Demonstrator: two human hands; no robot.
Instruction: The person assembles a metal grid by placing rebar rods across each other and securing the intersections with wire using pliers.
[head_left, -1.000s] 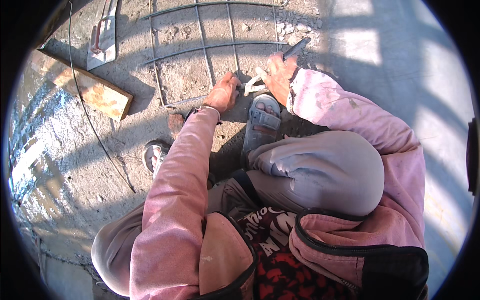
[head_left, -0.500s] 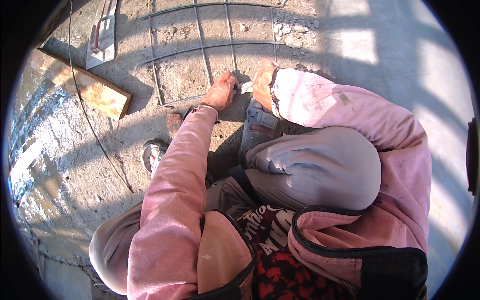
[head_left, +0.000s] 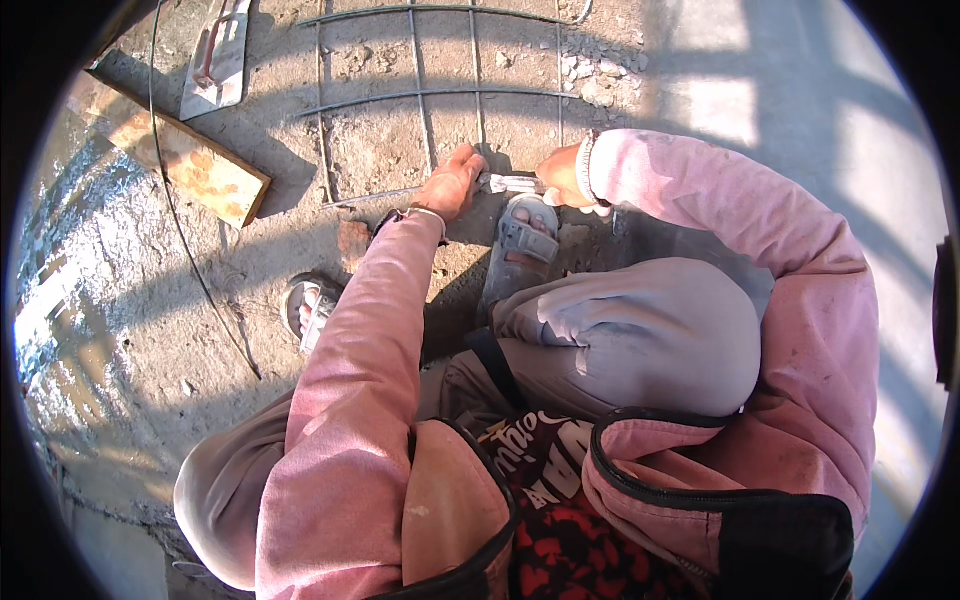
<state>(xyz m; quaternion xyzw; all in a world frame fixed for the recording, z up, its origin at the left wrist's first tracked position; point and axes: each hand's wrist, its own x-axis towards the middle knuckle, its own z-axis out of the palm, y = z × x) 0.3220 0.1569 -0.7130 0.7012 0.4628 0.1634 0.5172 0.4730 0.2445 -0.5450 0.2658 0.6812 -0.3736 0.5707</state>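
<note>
My left hand [head_left: 452,184] is closed around the near bar of a steel rebar mesh [head_left: 421,94], close to where a lengthwise bar meets it. Light grey pincers [head_left: 515,184] are gripped in my right hand [head_left: 566,177]. Their two handles run into my palm, and the head points left, at the bar beside my left fingertips. Whether the jaws touch the bar or a wire is too small to make out. The mesh lies on rough ground in front of me, its bars crossing in a grid.
A sandalled foot [head_left: 527,235] is just below the pincers; my other foot [head_left: 308,308] stands farther left. At left lie a wooden board [head_left: 215,178], a flat trowel [head_left: 226,60] and a thin dark cable [head_left: 172,200]. A reddish stone [head_left: 353,243] sits near my left wrist, gravel [head_left: 600,72] beyond the mesh.
My right hand has moved right, away from my left hand, and turned, exposing the pincers' handles. My left hand stays on the bar. The whole view has shifted slightly.
</note>
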